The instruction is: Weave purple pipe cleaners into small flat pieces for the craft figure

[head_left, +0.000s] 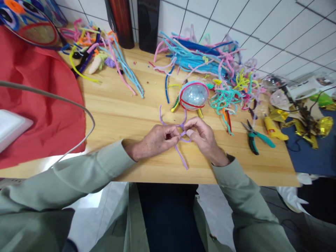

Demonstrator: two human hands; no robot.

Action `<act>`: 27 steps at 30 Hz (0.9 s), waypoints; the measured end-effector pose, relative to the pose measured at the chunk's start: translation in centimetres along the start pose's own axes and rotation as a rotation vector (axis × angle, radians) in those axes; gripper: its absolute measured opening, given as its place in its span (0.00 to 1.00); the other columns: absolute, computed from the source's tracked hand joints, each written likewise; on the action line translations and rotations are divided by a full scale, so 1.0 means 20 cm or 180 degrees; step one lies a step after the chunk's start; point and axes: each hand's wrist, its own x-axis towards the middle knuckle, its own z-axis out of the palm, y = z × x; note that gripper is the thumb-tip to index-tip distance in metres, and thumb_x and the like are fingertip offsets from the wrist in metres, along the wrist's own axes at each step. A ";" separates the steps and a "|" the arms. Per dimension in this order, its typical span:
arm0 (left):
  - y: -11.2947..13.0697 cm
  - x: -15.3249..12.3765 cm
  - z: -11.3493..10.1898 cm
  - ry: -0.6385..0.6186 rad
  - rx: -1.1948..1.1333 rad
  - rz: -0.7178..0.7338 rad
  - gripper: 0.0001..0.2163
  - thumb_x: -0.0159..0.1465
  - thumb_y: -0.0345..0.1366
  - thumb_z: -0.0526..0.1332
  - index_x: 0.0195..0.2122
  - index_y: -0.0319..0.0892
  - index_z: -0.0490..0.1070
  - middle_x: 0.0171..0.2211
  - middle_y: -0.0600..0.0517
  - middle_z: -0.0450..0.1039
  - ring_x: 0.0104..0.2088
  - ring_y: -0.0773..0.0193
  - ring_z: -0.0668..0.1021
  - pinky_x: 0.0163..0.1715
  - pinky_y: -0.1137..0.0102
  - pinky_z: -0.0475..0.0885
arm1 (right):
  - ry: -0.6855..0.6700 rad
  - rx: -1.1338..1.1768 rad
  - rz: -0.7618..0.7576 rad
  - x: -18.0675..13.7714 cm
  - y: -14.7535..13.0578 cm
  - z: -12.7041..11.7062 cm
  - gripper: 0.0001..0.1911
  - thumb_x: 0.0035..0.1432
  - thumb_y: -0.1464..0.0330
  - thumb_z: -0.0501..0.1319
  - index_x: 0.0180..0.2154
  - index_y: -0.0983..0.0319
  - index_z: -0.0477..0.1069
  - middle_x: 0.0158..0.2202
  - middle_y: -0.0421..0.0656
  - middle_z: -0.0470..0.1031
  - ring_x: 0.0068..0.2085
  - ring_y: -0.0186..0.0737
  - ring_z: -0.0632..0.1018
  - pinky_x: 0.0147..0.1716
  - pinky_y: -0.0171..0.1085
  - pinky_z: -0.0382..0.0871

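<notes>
Purple pipe cleaner [181, 157] was btwn L hand [157, 141] & R hand [204, 138], each w/ thumb and fingers pinching it; straight tail, nearer L hand, ran twd near edge of table [118, 119], slanting R.

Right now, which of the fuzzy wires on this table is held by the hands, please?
The purple fuzzy wire, bent into curves, held by left hand and right hand; the large light-blue bundle and turquoise tangle lie farther back, untouched.

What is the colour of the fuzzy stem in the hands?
The fuzzy stem is light purple, clearest in the head view.
</notes>
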 end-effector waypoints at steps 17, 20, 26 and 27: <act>-0.01 0.00 -0.01 -0.0056 -0.0030 -0.0007 0.10 0.67 0.35 0.61 0.28 0.41 0.67 0.23 0.58 0.66 0.25 0.71 0.65 0.26 0.75 0.62 | -0.0169 -0.0184 -0.0004 0.00 -0.01 0.01 0.11 0.70 0.57 0.63 0.39 0.57 0.74 0.35 0.41 0.77 0.36 0.40 0.76 0.37 0.40 0.68; -0.02 0.00 0.00 -0.0043 -0.0036 -0.0057 0.11 0.67 0.35 0.61 0.28 0.41 0.66 0.24 0.57 0.67 0.25 0.71 0.66 0.27 0.75 0.62 | -0.0207 -0.0342 -0.0057 0.00 -0.01 0.02 0.11 0.70 0.60 0.63 0.35 0.58 0.72 0.33 0.39 0.75 0.34 0.38 0.74 0.36 0.40 0.66; 0.00 0.01 -0.01 0.0007 -0.0227 -0.0150 0.13 0.67 0.39 0.63 0.27 0.42 0.65 0.22 0.58 0.62 0.24 0.71 0.63 0.26 0.75 0.60 | -0.0147 0.0045 0.0141 -0.01 0.00 0.00 0.11 0.72 0.57 0.61 0.44 0.57 0.74 0.38 0.40 0.77 0.37 0.39 0.76 0.36 0.39 0.69; 0.00 0.01 -0.01 0.0011 -0.0245 -0.0188 0.14 0.67 0.40 0.63 0.26 0.42 0.65 0.22 0.58 0.62 0.25 0.71 0.63 0.26 0.75 0.60 | -0.0153 0.0024 0.0140 -0.01 0.00 0.00 0.10 0.71 0.57 0.62 0.43 0.57 0.74 0.38 0.40 0.77 0.37 0.39 0.77 0.36 0.39 0.69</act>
